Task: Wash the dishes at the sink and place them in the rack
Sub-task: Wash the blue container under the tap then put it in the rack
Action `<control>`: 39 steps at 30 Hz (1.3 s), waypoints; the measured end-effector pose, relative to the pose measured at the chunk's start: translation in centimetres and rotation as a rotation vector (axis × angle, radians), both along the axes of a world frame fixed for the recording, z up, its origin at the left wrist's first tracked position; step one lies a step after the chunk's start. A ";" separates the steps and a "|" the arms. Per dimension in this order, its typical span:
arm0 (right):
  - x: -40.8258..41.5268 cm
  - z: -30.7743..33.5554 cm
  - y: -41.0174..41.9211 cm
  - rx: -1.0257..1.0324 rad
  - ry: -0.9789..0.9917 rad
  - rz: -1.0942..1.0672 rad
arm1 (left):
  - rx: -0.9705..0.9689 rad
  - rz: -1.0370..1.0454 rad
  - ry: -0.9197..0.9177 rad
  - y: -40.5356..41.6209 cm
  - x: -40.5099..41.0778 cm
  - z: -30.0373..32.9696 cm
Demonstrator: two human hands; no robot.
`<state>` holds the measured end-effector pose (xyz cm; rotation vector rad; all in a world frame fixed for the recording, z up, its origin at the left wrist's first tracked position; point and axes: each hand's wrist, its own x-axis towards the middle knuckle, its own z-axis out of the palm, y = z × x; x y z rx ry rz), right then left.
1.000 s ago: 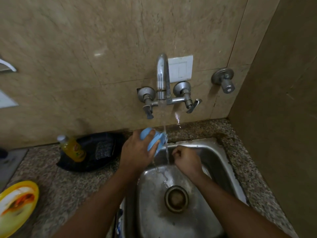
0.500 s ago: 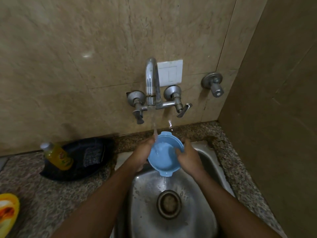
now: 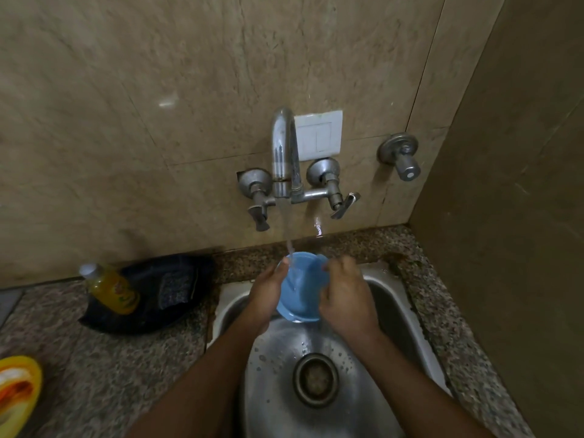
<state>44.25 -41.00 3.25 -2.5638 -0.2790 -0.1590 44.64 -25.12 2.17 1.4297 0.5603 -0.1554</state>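
Head view shows both forearms reaching out over the steel sink [image 3: 392, 298], the left hand [image 3: 265, 295] and right hand [image 3: 346, 298] clasping a blue bowl [image 3: 300, 289] from either side, tilted under the water stream [image 3: 286, 222] from the wall tap [image 3: 284, 147]
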 end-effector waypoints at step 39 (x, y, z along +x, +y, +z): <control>-1.0 1.0 1.9 -0.302 0.135 0.659 | -0.219 -0.118 0.042 0.4 0.2 2.8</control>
